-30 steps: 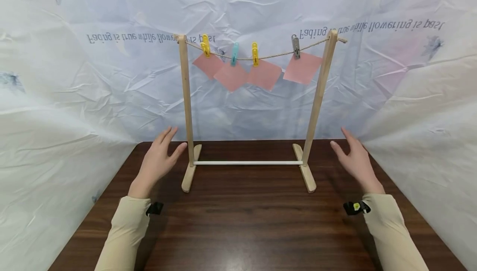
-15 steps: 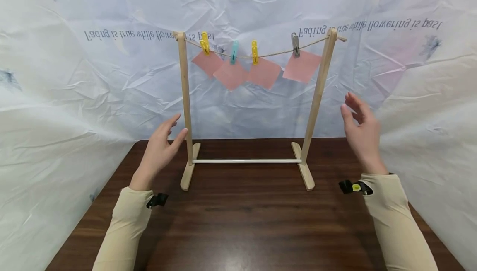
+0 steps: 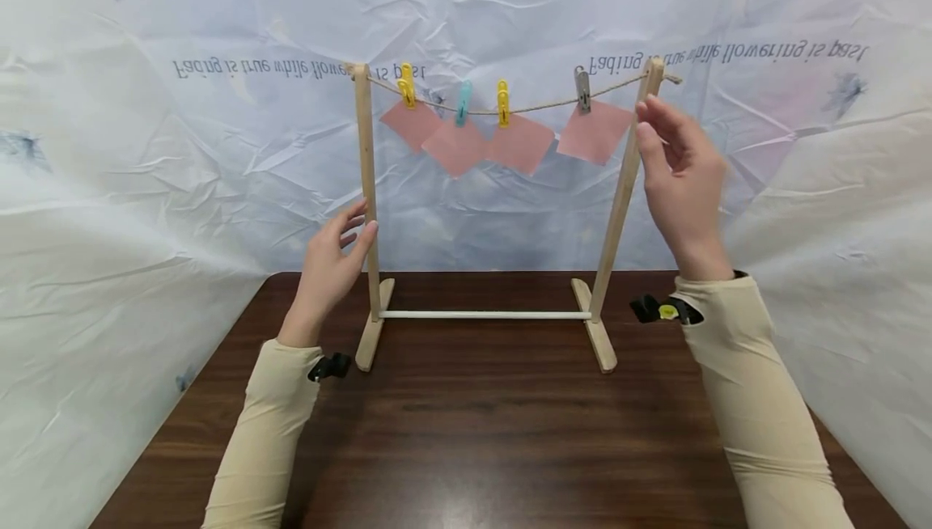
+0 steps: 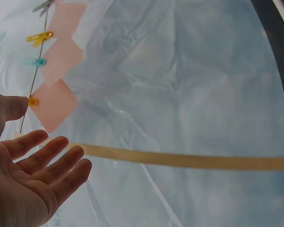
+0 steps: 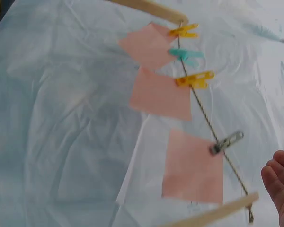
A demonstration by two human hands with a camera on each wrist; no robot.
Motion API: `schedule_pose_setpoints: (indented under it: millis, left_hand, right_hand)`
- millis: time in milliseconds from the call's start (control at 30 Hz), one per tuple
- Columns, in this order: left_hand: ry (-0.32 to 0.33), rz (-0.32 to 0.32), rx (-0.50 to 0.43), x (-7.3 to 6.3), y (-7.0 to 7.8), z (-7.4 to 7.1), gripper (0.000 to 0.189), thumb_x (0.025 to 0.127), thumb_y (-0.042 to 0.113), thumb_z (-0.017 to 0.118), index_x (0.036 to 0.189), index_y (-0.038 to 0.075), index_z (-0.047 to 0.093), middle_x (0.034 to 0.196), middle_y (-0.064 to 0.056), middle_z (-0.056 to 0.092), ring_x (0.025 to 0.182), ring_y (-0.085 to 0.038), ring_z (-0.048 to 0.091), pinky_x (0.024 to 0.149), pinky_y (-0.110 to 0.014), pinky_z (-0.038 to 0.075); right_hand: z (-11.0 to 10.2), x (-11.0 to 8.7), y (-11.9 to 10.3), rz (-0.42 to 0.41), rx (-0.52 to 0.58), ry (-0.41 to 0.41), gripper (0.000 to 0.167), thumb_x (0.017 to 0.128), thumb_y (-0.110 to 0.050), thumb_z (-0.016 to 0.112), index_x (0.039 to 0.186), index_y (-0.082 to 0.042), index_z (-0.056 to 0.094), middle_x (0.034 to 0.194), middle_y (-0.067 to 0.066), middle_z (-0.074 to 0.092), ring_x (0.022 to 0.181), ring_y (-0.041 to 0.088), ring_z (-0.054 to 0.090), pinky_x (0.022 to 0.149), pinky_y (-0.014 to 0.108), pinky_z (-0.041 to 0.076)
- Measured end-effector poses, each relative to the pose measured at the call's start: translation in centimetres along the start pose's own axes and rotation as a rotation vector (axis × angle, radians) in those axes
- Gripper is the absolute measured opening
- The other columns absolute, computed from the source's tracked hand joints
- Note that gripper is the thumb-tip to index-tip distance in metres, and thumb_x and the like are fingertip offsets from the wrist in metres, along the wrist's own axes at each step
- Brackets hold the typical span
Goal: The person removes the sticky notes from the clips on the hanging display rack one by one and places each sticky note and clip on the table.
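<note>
A wooden stand (image 3: 629, 181) carries a sagging string (image 3: 542, 107) between its two posts. From the string hang several pink paper squares (image 3: 522, 146), clipped by two yellow clothespins (image 3: 503, 103), a teal clothespin (image 3: 463, 103) and a grey clothespin (image 3: 582, 90). My left hand (image 3: 331, 270) is beside the left post, fingers loosely bent and holding nothing; in the left wrist view its fingers spread near the post. My right hand (image 3: 684, 181) is raised beside the upper right post, fingers slightly bent with nothing between them. Whether either hand touches a post cannot be told.
The stand's feet (image 3: 599, 347) rest on a dark brown table (image 3: 466, 432), joined by a white rod (image 3: 484, 315). A wrinkled pale sheet (image 3: 240, 157) with printed writing and dragonflies surrounds the table at the back and sides.
Both hands have risen from beside the stand's lower part. The right hand has moved up and inward to the upper right post; the left has shifted up and right toward the left post.
</note>
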State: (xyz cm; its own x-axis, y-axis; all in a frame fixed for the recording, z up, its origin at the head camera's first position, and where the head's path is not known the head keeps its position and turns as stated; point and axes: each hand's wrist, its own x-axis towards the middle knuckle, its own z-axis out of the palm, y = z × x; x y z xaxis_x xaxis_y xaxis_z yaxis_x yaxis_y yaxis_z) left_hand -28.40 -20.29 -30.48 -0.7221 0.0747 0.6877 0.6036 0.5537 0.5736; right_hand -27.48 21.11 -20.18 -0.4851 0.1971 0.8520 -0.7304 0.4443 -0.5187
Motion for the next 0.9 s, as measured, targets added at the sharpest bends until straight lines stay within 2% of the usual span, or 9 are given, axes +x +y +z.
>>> schedule_pose_setpoints:
  millis: [200, 400, 500, 567, 700, 900]
  left_hand:
    - [0.029, -0.044, -0.078, 1.4, 0.6, 0.7, 0.049, 0.103, 0.036, 0.059, 0.144, 0.009, 0.055, 0.136, -0.011, 0.062, 0.124, -0.027, 0.06, 0.097, -0.048, 0.052]
    - [-0.012, -0.109, -0.198, 2.6, 0.9, 1.5, 0.049, 0.103, 0.038, 0.059, 0.144, 0.011, 0.054, 0.137, -0.009, 0.061, 0.126, -0.025, 0.058, 0.101, -0.047, 0.049]
    - [-0.04, -0.134, -0.287, 3.2, 1.0, 2.1, 0.049, 0.104, 0.034, 0.058, 0.145, 0.009, 0.052, 0.139, -0.012, 0.059, 0.126, -0.026, 0.057, 0.103, -0.044, 0.048]
    - [-0.059, -0.152, -0.356, 3.6, 1.1, 2.5, 0.049, 0.104, 0.032, 0.058, 0.146, 0.007, 0.051, 0.141, -0.015, 0.056, 0.127, -0.027, 0.056, 0.105, -0.042, 0.047]
    - [-0.071, -0.199, -0.473, 4.4, 1.3, 3.2, 0.05, 0.105, 0.029, 0.057, 0.148, 0.006, 0.047, 0.143, -0.018, 0.053, 0.13, -0.029, 0.054, 0.106, -0.041, 0.047]
    - [-0.06, -0.267, -0.544, 5.7, 1.7, 4.0, 0.053, 0.105, 0.032, 0.056, 0.15, 0.007, 0.044, 0.146, -0.016, 0.052, 0.13, -0.027, 0.054, 0.105, -0.04, 0.047]
  right_hand:
    - [2.8, 1.2, -1.6, -0.06, 0.076, -0.074, 0.032, 0.1, -0.009, 0.062, 0.132, -0.003, 0.065, 0.126, 0.012, 0.068, 0.116, 0.015, 0.064, 0.101, 0.028, 0.049]
    - [5.2, 1.8, -4.7, -0.031, 0.088, -0.132, 0.032, 0.102, -0.009, 0.059, 0.132, 0.001, 0.063, 0.128, 0.014, 0.066, 0.116, 0.015, 0.063, 0.101, 0.027, 0.048]
    - [6.3, 1.9, -6.6, 0.003, 0.074, -0.172, 0.034, 0.102, -0.01, 0.059, 0.134, 0.001, 0.061, 0.131, 0.013, 0.065, 0.118, 0.014, 0.062, 0.102, 0.026, 0.047]
    - [7.1, 2.2, -7.4, -0.005, 0.076, -0.193, 0.034, 0.102, -0.009, 0.058, 0.134, 0.002, 0.061, 0.132, 0.014, 0.064, 0.12, 0.014, 0.061, 0.103, 0.025, 0.047]
    - [9.1, 3.7, -7.3, -0.018, 0.096, -0.23, 0.034, 0.102, -0.01, 0.059, 0.135, 0.0, 0.061, 0.131, 0.013, 0.065, 0.12, 0.011, 0.061, 0.102, 0.024, 0.047]
    - [11.9, 6.1, -6.4, -0.019, 0.125, -0.296, 0.037, 0.102, -0.017, 0.062, 0.137, -0.006, 0.061, 0.133, 0.007, 0.064, 0.121, 0.006, 0.059, 0.101, 0.021, 0.046]
